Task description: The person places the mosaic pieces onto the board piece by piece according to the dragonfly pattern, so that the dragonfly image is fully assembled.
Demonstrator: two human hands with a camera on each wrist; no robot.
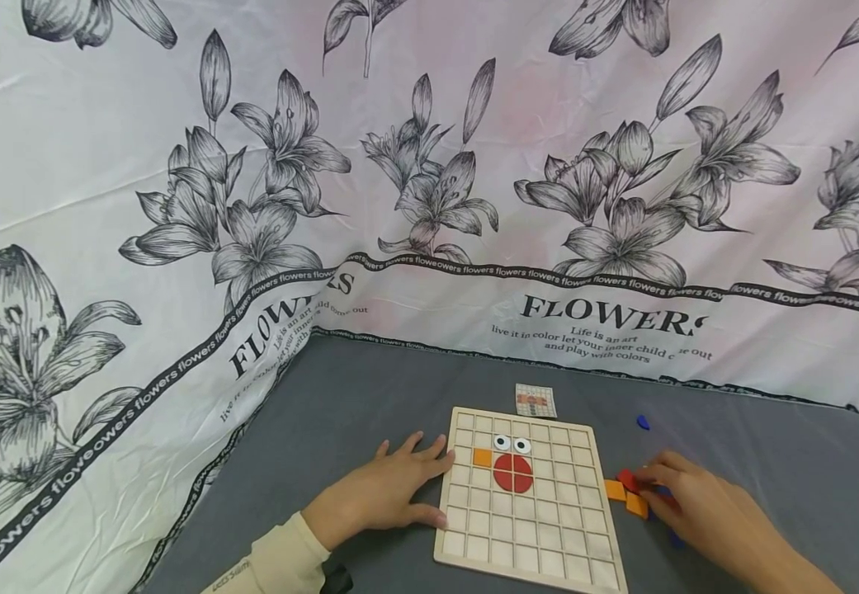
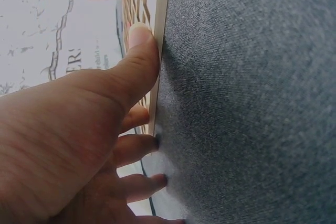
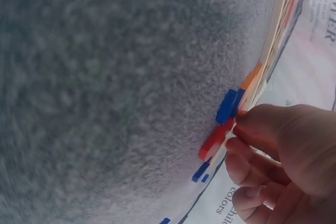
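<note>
A wooden grid board (image 1: 474,528) lies on the grey cloth. On it sit two eye discs (image 1: 511,444), an orange square (image 1: 482,457) and red quarter-round pieces forming a circle (image 1: 512,473). My left hand (image 1: 384,495) rests at the board's left edge, fingers spread and fairly straight, thumb touching the rim. Right of the board, my right hand (image 1: 704,511) pinches a red piece (image 1: 627,480) between thumb and forefinger, low among the loose pieces. Orange squares (image 1: 615,490) and blue pieces (image 3: 227,107) lie beside it, some partly hidden by the hand.
A small printed pattern card (image 1: 535,401) lies behind the board's far edge. One blue piece (image 1: 643,422) sits apart at the back right. A white flower-printed curtain (image 1: 436,313) hangs behind and left of the grey surface (image 1: 370,396).
</note>
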